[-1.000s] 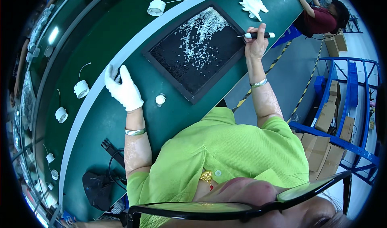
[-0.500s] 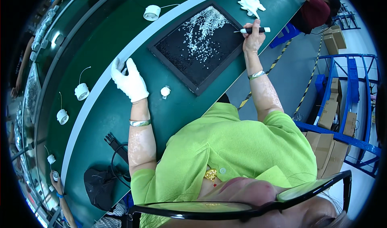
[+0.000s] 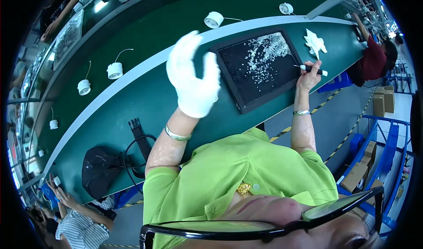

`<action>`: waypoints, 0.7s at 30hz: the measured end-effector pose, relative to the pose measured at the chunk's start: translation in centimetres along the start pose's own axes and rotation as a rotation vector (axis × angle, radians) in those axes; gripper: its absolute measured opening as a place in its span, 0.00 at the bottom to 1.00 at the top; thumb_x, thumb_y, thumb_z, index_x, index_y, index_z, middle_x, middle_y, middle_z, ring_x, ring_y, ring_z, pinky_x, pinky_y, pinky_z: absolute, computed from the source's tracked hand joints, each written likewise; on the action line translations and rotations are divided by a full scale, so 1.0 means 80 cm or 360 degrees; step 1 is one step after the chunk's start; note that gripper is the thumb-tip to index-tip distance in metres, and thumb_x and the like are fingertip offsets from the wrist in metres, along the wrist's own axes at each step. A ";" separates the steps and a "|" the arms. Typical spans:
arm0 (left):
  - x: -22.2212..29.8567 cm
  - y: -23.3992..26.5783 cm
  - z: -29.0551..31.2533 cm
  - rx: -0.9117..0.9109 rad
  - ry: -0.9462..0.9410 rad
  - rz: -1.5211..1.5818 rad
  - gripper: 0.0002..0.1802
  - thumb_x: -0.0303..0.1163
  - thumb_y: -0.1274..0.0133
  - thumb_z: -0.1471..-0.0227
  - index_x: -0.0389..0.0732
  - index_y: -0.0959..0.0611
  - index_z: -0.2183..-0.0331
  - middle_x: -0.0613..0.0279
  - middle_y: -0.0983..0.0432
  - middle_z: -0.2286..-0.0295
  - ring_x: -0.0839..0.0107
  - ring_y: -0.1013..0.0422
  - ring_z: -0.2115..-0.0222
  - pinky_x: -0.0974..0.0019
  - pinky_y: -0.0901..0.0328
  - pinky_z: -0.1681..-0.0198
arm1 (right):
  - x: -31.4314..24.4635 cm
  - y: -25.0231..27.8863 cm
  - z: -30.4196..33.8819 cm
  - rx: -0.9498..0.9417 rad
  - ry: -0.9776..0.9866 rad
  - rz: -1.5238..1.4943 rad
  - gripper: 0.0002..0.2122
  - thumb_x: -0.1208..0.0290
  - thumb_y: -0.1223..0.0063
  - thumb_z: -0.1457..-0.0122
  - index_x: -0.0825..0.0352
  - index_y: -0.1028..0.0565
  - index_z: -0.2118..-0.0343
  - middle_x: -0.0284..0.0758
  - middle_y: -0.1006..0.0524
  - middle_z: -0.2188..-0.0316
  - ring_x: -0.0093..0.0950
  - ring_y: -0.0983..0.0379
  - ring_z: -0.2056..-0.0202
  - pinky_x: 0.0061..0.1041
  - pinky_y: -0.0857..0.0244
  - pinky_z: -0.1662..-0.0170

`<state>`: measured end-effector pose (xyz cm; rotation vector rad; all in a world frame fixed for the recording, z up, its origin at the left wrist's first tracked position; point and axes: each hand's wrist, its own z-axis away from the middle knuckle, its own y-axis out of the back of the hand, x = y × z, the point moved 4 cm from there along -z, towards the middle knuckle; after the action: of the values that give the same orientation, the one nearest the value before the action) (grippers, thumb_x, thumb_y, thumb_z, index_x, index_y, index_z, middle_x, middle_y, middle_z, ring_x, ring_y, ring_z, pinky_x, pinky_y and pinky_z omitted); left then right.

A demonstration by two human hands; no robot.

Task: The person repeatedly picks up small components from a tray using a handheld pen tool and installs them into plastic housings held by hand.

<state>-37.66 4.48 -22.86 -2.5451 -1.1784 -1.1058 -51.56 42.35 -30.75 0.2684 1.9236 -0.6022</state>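
Head view: right hand (image 3: 309,75) grips a black-and-white pen-shaped tool (image 3: 324,73) beside a black rectangular tray (image 3: 269,95) of whitish bits (image 3: 261,59); white-gloved left hand (image 3: 194,86) gapes wide; seemingly a tool-positioning step, needing steady aim.

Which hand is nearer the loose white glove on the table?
Right. The right hand, holding a pen-like tool, is just below the loose white glove in the picture; the gloved left hand is farther away, left of the black tray.
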 end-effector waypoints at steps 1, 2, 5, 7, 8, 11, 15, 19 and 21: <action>0.039 0.009 -0.016 -0.0050 -0.0273 0.0147 0.23 0.17 0.45 0.60 0.37 0.27 0.58 0.49 0.30 0.57 0.58 0.30 0.59 0.64 0.35 0.56 | 0.002 0.001 0.000 -0.0003 0.0001 0.0008 0.20 0.58 0.51 0.40 0.70 0.31 0.82 0.37 0.28 0.82 0.18 0.39 0.87 0.14 0.49 0.85; 0.076 0.014 -0.032 -0.0238 -0.0475 0.0253 0.20 0.18 0.45 0.65 0.39 0.24 0.64 0.49 0.28 0.60 0.58 0.29 0.63 0.61 0.33 0.63 | 0.005 -0.001 -0.003 0.0002 -0.0001 0.0023 0.20 0.57 0.51 0.40 0.70 0.32 0.82 0.38 0.28 0.81 0.18 0.40 0.87 0.14 0.49 0.85; 0.150 0.017 -0.052 -0.0679 -0.0718 0.0798 0.12 0.25 0.44 0.71 0.40 0.25 0.76 0.56 0.32 0.73 0.64 0.34 0.76 0.63 0.39 0.77 | 0.015 -0.008 -0.004 -0.0011 0.0020 0.0033 0.21 0.56 0.51 0.40 0.70 0.32 0.82 0.38 0.28 0.81 0.18 0.40 0.87 0.14 0.49 0.85; 0.177 -0.002 -0.053 -0.0450 -0.0542 0.1110 0.10 0.29 0.44 0.70 0.40 0.28 0.81 0.61 0.37 0.81 0.67 0.40 0.82 0.65 0.44 0.81 | 0.017 -0.007 -0.007 -0.0010 0.0021 0.0016 0.21 0.56 0.50 0.40 0.70 0.32 0.82 0.38 0.27 0.81 0.18 0.39 0.87 0.14 0.49 0.85; 0.190 -0.011 -0.056 -0.0390 -0.0531 0.1175 0.11 0.31 0.44 0.69 0.39 0.30 0.84 0.63 0.40 0.85 0.69 0.43 0.85 0.66 0.47 0.84 | 0.017 -0.001 -0.010 -0.0002 0.0033 0.0022 0.21 0.56 0.50 0.41 0.70 0.31 0.82 0.38 0.27 0.81 0.18 0.39 0.86 0.14 0.49 0.85; 0.204 -0.026 -0.059 -0.0596 -0.0496 0.1327 0.11 0.32 0.44 0.67 0.39 0.29 0.84 0.61 0.38 0.85 0.67 0.42 0.86 0.63 0.45 0.82 | 0.018 0.002 -0.017 0.0007 0.0021 0.0079 0.20 0.57 0.48 0.41 0.69 0.30 0.82 0.36 0.27 0.81 0.18 0.38 0.86 0.14 0.49 0.85; 0.212 -0.035 -0.048 -0.0776 -0.0412 0.1470 0.10 0.32 0.44 0.65 0.38 0.29 0.82 0.59 0.37 0.85 0.65 0.40 0.85 0.62 0.43 0.80 | 0.017 0.006 -0.024 0.0049 0.0008 0.0098 0.20 0.56 0.48 0.42 0.69 0.30 0.83 0.36 0.27 0.82 0.18 0.38 0.87 0.14 0.49 0.85; 0.207 -0.041 -0.033 -0.0749 -0.0423 0.1482 0.10 0.31 0.45 0.66 0.39 0.30 0.80 0.58 0.36 0.84 0.63 0.39 0.84 0.62 0.42 0.80 | 0.026 0.008 -0.027 0.0060 -0.0010 0.0091 0.20 0.56 0.48 0.42 0.69 0.30 0.83 0.35 0.27 0.82 0.17 0.39 0.87 0.14 0.49 0.85; 0.204 -0.052 -0.024 -0.0755 -0.0341 0.1597 0.10 0.31 0.45 0.67 0.38 0.30 0.81 0.57 0.36 0.84 0.62 0.38 0.84 0.61 0.42 0.80 | 0.029 0.008 -0.034 0.0063 -0.0021 0.0093 0.21 0.56 0.48 0.42 0.68 0.30 0.83 0.35 0.27 0.82 0.17 0.39 0.87 0.14 0.49 0.85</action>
<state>-34.69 16.51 -11.32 -2.9821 0.4626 -0.8836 -54.35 44.13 -32.16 0.3440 1.8862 -0.6020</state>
